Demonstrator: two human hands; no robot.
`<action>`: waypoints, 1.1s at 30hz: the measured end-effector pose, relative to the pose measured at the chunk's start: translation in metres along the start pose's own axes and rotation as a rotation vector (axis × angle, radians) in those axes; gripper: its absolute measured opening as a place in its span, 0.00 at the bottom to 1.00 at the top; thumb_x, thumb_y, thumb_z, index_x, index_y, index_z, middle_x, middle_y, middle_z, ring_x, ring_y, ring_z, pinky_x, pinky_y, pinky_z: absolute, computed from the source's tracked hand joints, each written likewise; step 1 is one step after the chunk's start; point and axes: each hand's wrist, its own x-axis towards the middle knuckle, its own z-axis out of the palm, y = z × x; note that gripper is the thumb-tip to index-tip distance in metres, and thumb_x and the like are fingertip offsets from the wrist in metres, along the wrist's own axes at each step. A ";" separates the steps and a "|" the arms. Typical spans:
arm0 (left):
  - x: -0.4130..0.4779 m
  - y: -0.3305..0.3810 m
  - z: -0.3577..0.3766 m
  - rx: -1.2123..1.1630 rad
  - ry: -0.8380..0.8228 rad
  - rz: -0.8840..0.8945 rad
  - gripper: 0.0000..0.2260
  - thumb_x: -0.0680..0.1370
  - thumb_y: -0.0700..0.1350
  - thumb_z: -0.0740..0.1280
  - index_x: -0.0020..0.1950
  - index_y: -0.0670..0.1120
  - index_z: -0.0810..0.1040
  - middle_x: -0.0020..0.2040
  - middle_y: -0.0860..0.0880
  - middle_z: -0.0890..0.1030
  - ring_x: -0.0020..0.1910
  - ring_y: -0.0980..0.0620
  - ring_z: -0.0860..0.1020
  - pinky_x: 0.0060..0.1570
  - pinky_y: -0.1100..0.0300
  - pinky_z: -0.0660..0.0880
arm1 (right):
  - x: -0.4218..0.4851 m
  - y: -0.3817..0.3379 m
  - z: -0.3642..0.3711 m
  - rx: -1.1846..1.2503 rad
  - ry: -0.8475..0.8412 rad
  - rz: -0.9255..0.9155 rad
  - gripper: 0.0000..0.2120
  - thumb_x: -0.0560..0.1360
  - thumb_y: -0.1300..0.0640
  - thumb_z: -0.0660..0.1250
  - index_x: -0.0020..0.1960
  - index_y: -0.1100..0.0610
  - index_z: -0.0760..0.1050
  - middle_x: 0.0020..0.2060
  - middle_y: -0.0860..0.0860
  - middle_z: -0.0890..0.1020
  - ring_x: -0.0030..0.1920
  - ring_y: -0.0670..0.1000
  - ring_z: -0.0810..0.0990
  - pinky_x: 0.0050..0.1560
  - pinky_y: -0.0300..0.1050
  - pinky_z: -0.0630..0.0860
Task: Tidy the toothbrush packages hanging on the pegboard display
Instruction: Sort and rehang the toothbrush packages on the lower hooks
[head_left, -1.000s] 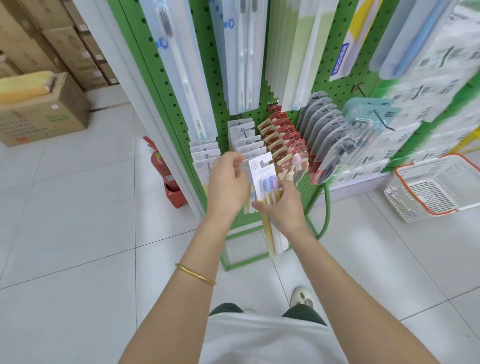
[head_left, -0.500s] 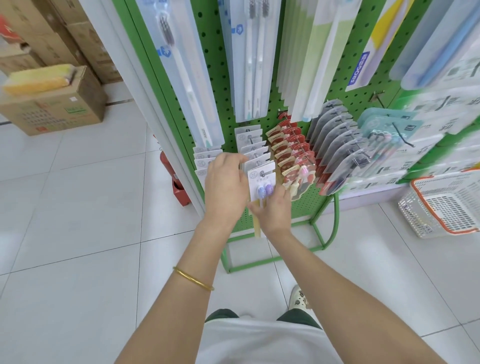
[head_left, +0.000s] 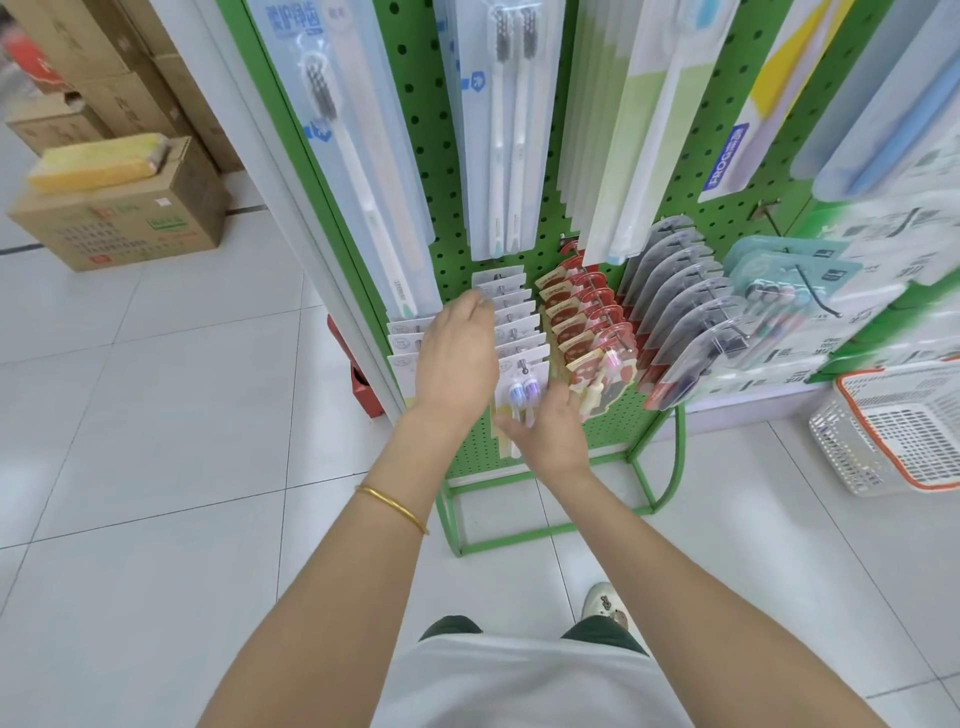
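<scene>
A green pegboard (head_left: 441, 249) carries hanging toothbrush packages. A row of small white-card packs (head_left: 511, 312) hangs on one peg. Its front pack (head_left: 524, 384) shows two purple brush heads. My left hand (head_left: 457, 358) reaches over this row, fingertips touching the card tops near the back, gripping nothing. My right hand (head_left: 545, 431) is lower, fingers spread against the bottom of the front pack, which hangs from the peg. Another short row of white cards (head_left: 405, 338) is partly hidden behind my left hand.
Red-card packs (head_left: 582, 317) and clear blister packs (head_left: 675, 312) hang right of the white row, with long toothbrush packs (head_left: 498, 130) above. A white-and-orange basket (head_left: 893, 431) sits on the floor at right. Cardboard boxes (head_left: 119, 223) stand at left, a red extinguisher (head_left: 358, 379) beside the stand.
My left hand has slid up and back along the white card tops. My right hand has dropped lower on the front pack with its fingers spread; the pack now hangs on the peg.
</scene>
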 end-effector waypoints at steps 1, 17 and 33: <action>0.004 0.001 -0.002 0.012 -0.013 0.004 0.24 0.73 0.28 0.56 0.69 0.38 0.69 0.73 0.43 0.65 0.70 0.42 0.64 0.67 0.50 0.64 | 0.000 0.000 -0.004 -0.018 -0.019 -0.002 0.30 0.70 0.49 0.74 0.62 0.64 0.64 0.59 0.58 0.70 0.58 0.57 0.72 0.52 0.47 0.70; 0.049 0.002 0.006 0.098 -0.127 -0.015 0.25 0.72 0.26 0.58 0.68 0.38 0.71 0.69 0.42 0.69 0.65 0.42 0.65 0.61 0.51 0.68 | 0.000 -0.023 -0.057 -0.242 -0.101 -0.089 0.19 0.78 0.65 0.60 0.68 0.64 0.63 0.63 0.61 0.71 0.60 0.61 0.74 0.52 0.48 0.70; 0.051 0.002 -0.005 0.080 -0.184 -0.123 0.22 0.72 0.25 0.57 0.63 0.40 0.74 0.64 0.44 0.71 0.64 0.44 0.63 0.58 0.49 0.72 | 0.005 -0.030 -0.057 -0.242 -0.138 -0.068 0.15 0.79 0.64 0.60 0.64 0.64 0.65 0.60 0.61 0.73 0.58 0.61 0.75 0.51 0.50 0.71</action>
